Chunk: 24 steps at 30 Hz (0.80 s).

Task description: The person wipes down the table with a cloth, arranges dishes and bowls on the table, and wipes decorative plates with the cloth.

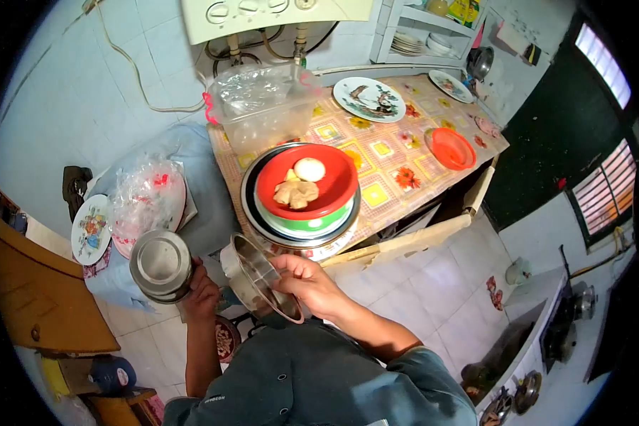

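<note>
My left hand (202, 292) grips a round stainless steel container (162, 261) by its side, its flat stepped face turned up toward me. In my right hand (311, 285) is a stainless steel bowl (252, 273), tilted on its side, with the thumb at the rim and the fingers behind it. The two metal pieces are apart, held in front of my body. Just beyond them, on the table, a red plastic bowl (337, 170) holds a pale round item (309, 169) and ginger (296, 194). It rests on a green-and-white bowl (309, 225) within a dark-rimmed basin (252, 213).
A clear plastic bin (259, 117) stands behind the bowls. The flowered tablecloth (376, 149) carries a decorated plate (369, 99) and an orange-red dish (453, 149). Plastic bags (148, 199) and another plate (91, 228) lie at left. A stove counter (529, 348) is at lower right.
</note>
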Each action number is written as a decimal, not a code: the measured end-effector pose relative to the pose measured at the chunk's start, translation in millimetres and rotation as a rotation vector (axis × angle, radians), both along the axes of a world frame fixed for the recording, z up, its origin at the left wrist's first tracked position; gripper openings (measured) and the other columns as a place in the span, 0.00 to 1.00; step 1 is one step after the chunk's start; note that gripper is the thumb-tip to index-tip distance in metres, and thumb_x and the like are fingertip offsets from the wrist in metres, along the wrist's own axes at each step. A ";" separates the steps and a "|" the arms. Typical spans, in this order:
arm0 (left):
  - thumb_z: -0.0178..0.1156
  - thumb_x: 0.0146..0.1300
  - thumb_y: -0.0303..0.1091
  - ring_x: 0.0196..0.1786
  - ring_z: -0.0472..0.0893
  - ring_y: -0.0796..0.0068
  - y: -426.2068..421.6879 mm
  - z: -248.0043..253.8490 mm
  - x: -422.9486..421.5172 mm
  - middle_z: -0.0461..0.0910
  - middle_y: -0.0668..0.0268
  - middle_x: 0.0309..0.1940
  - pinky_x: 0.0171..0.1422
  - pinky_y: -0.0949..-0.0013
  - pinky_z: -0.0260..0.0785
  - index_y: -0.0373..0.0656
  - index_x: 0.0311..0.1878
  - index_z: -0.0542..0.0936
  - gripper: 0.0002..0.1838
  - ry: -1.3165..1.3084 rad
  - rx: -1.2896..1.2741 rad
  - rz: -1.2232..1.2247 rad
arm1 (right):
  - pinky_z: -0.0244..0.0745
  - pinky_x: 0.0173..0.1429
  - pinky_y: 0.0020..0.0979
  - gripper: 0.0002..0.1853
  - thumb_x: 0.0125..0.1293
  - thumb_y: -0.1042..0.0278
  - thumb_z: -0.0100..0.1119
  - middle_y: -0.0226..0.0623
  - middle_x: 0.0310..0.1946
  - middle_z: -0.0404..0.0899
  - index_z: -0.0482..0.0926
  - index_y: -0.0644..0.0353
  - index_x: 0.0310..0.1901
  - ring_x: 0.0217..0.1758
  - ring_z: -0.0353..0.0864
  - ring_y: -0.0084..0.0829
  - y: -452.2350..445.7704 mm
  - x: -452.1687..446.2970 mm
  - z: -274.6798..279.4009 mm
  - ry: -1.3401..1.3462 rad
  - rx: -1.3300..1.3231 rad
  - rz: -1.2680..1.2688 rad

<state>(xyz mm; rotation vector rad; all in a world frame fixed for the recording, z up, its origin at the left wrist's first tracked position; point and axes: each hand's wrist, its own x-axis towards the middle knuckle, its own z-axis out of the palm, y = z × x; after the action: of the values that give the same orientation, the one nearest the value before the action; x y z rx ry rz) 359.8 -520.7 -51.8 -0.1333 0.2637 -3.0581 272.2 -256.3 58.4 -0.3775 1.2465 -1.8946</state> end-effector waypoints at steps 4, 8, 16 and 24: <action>0.47 0.73 0.39 0.19 0.65 0.81 18.9 6.1 2.9 0.68 0.65 0.27 0.21 0.79 0.58 0.31 0.58 0.69 0.21 -0.010 -0.127 0.028 | 0.76 0.44 0.21 0.19 0.65 0.81 0.52 0.35 0.39 0.82 0.70 0.67 0.58 0.37 0.83 0.20 27.9 -3.6 3.3 -0.055 -0.044 0.026; 0.56 0.68 0.45 0.19 0.66 0.82 19.0 -3.2 15.1 0.70 0.65 0.28 0.22 0.78 0.59 0.39 0.49 0.72 0.18 -0.220 -0.535 0.083 | 0.77 0.44 0.22 0.20 0.65 0.81 0.52 0.37 0.40 0.83 0.70 0.68 0.59 0.38 0.83 0.22 54.9 -9.8 1.3 0.001 -0.007 0.012; 0.58 0.65 0.44 0.15 0.66 0.83 33.9 43.6 -12.1 0.72 0.68 0.27 0.18 0.82 0.57 0.39 0.50 0.73 0.19 -0.170 -0.671 0.131 | 0.78 0.47 0.24 0.21 0.62 0.82 0.51 0.40 0.41 0.82 0.70 0.70 0.58 0.39 0.84 0.25 98.7 -14.2 -8.3 -0.047 -0.017 -0.122; 0.58 0.65 0.44 0.20 0.70 0.86 0.3 91.4 -52.4 0.78 0.75 0.32 0.20 0.82 0.62 0.49 0.50 0.75 0.15 -0.504 -1.019 0.464 | 0.76 0.51 0.27 0.17 0.62 0.82 0.54 0.37 0.43 0.83 0.75 0.64 0.54 0.43 0.82 0.25 149.5 -19.2 -6.7 0.011 -0.212 -0.363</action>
<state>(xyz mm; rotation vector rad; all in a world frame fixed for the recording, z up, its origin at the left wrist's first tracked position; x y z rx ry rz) 307.4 -520.4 39.6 0.4490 -1.1549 -2.3401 253.0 -106.8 51.7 -0.2856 1.1840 -2.3482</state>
